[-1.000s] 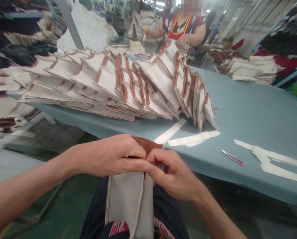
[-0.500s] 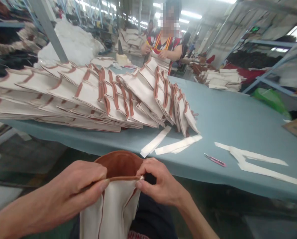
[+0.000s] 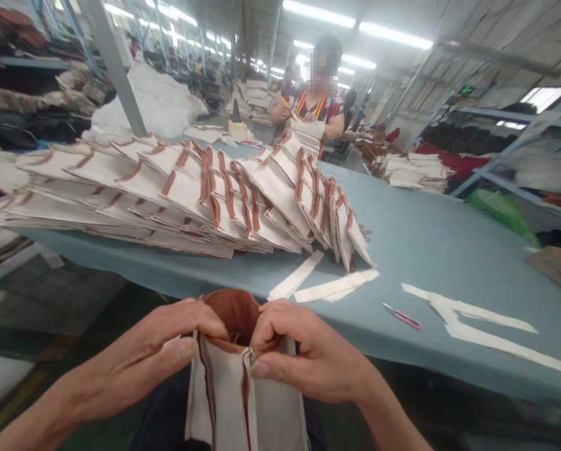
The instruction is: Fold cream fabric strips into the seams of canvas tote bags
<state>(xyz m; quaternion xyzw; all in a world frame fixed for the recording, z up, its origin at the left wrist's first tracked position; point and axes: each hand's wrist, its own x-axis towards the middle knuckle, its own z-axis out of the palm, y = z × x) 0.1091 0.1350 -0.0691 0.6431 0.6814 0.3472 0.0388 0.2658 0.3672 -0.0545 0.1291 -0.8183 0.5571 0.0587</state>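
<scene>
Both hands grip the top edge of a cream canvas bag (image 3: 247,401) with a brown lining, held upright over my lap. My left hand (image 3: 162,354) pinches the left side of its rim, fingers closed. My right hand (image 3: 303,354) pinches the right side, thumb and fingers pressed on the fabric. The brown mouth (image 3: 228,313) of the bag shows between the two hands. The bag's lower part runs out of view at the bottom.
A blue-grey table (image 3: 425,232) stands just ahead, bearing a fanned stack of similar bags (image 3: 190,188), white fabric strips (image 3: 327,288), more strips (image 3: 477,319) and a pink cutter (image 3: 402,316). A person (image 3: 315,103) works at the far end. Shelves line both sides.
My hands have drawn closer together, folding the bag's rim inward so the open brown mouth has narrowed. The view has tilted up slightly.
</scene>
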